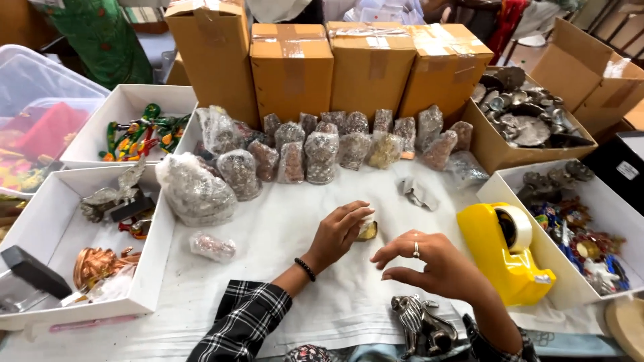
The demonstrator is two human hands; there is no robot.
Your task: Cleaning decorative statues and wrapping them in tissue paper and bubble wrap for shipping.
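My left hand (339, 231) rests on the white cloth (282, 228) with its fingers closed around a small brass-coloured piece (367, 231), which peeks out at the fingertips. My right hand (429, 265), with a ring on one finger, hovers just right of it, fingers spread and curled, holding nothing. A silver animal figurine (421, 326) stands near the table's front edge under my right wrist.
Several clear bags of small items (322, 155) line up before brown cartons (292, 67). A yellow tape dispenser (506, 251) sits at right. White trays (157, 234) of trinkets flank both sides. A small bag (212, 247) lies at left.
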